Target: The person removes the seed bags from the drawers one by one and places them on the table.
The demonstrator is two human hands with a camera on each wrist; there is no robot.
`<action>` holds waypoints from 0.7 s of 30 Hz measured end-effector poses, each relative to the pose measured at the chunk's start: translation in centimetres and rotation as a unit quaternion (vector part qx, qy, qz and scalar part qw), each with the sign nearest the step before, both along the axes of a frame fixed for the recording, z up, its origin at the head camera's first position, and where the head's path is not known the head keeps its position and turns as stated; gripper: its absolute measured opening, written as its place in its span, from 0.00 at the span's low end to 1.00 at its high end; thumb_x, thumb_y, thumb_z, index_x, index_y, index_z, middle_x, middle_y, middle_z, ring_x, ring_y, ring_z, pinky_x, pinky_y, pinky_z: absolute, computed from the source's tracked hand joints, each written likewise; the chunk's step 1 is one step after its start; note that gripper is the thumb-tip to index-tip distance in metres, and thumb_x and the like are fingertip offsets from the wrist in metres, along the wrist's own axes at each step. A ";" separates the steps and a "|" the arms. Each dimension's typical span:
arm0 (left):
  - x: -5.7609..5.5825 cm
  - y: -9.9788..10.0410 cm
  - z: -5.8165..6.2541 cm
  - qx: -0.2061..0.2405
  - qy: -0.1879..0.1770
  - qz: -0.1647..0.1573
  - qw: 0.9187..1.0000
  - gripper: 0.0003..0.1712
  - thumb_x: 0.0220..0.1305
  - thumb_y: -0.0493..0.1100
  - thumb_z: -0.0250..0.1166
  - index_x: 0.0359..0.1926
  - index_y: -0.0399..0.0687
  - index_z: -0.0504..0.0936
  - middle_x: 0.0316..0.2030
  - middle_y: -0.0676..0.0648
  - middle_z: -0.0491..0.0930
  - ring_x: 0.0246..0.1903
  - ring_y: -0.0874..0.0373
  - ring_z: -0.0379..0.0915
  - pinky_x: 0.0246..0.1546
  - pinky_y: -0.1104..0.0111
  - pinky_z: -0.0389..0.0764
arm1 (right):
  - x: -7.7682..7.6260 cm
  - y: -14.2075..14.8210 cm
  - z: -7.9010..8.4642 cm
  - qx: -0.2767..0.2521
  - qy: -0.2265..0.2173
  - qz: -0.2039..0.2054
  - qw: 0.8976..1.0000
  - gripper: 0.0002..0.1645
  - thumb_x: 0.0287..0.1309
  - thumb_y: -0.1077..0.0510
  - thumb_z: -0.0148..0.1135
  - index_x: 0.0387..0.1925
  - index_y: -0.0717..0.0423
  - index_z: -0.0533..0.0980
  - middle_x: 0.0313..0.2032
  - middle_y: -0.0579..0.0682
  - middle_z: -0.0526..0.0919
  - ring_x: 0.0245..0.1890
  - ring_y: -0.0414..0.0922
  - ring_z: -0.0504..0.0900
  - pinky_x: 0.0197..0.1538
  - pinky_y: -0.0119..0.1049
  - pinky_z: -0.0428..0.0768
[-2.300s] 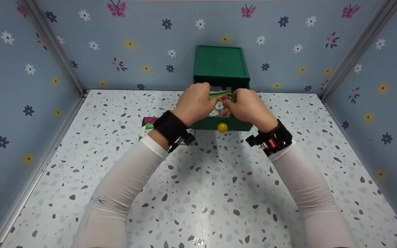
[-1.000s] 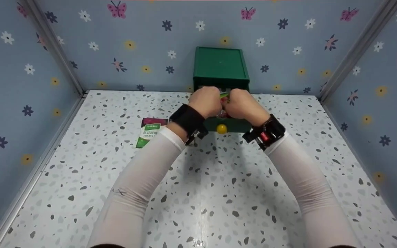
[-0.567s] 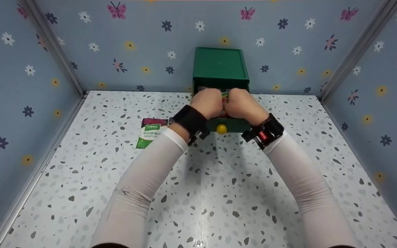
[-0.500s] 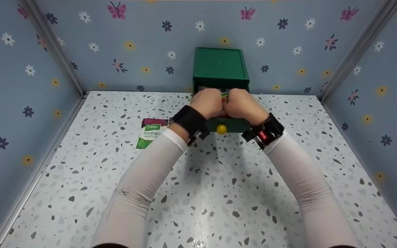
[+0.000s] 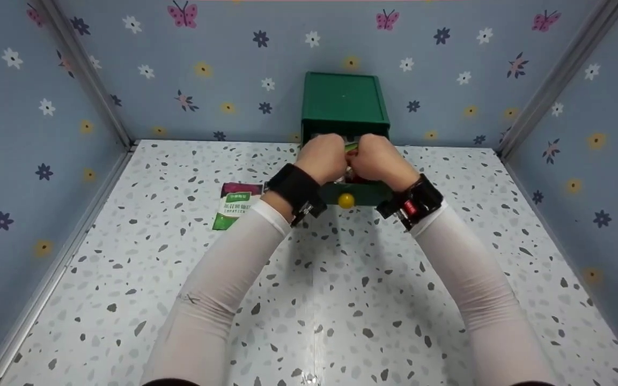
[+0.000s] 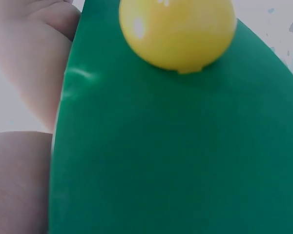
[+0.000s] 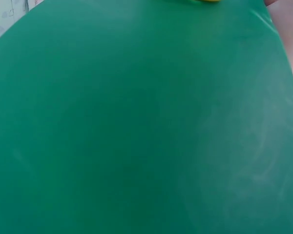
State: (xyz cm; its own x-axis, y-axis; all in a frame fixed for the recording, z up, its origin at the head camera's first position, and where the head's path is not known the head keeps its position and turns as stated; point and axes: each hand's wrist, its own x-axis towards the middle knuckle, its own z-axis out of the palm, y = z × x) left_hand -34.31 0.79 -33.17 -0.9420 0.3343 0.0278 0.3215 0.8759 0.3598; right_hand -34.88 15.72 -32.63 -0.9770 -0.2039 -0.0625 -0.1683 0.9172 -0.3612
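Flower-printed wall panels (image 5: 223, 48) enclose a speckled white table (image 5: 314, 300) at the back and both sides. White sleeves (image 5: 207, 289) cover the person's forearms, which reach across to a green cabinet (image 5: 345, 96) at the rear panel. Its drawer (image 5: 365, 195) stands pulled out, its front rising before both wrist cameras and blocking their view of the contents. The left hand (image 5: 322, 158) and right hand (image 5: 381, 160) are over the drawer, knuckles up, close together, hiding most of its interior. A purple, white and green packet (image 5: 236, 206) lies flat on the table to the left, partly covered by the left sleeve and black wrist strap (image 5: 294, 186). A yellow knob (image 5: 346, 201) projects from the drawer front. Smallest on show is a sliver of a printed packet (image 5: 351, 147), green and red, in the drawer, directly between the two hands. The fingers of both appear curled inward; their tips are hidden, so whether they are clamped on the printed packet cannot be told.
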 end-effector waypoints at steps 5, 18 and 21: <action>0.0 -0.2 0.1 0.004 -0.007 -0.004 1.000 0.15 0.81 0.40 0.63 0.30 0.51 0.77 0.41 0.45 0.84 0.34 0.51 0.76 0.41 0.60 0.78 | -0.1 0.1 -0.1 -0.012 -0.001 -0.004 1.000 0.28 0.82 0.51 0.61 0.20 0.47 0.65 0.23 0.47 0.70 0.26 0.48 0.75 0.34 0.40 0.72; 0.1 0.1 0.1 0.006 -0.027 -0.001 1.000 0.13 0.82 0.42 0.61 0.35 0.48 0.82 0.43 0.44 0.86 0.36 0.51 0.78 0.42 0.60 0.81 | 0.1 0.1 0.1 -0.014 -0.006 -0.010 1.000 0.25 0.80 0.54 0.60 0.22 0.47 0.65 0.24 0.47 0.69 0.27 0.49 0.75 0.34 0.40 0.72; -1.0 0.2 -0.5 0.019 -0.039 0.001 0.999 0.17 0.84 0.43 0.60 0.31 0.51 0.79 0.37 0.47 0.83 0.32 0.53 0.77 0.36 0.62 0.80 | 0.0 0.2 0.0 -0.022 0.006 0.001 1.000 0.27 0.80 0.53 0.59 0.21 0.47 0.64 0.23 0.47 0.67 0.27 0.50 0.75 0.35 0.41 0.71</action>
State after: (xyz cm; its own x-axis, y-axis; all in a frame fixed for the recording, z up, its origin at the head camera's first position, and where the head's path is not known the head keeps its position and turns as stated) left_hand -35.28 0.97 -33.68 -0.9424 0.3327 -0.0333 0.2894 0.8615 0.4171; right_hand -34.84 15.97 -32.61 -0.9773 -0.2076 -0.0414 -0.1742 0.9000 -0.3996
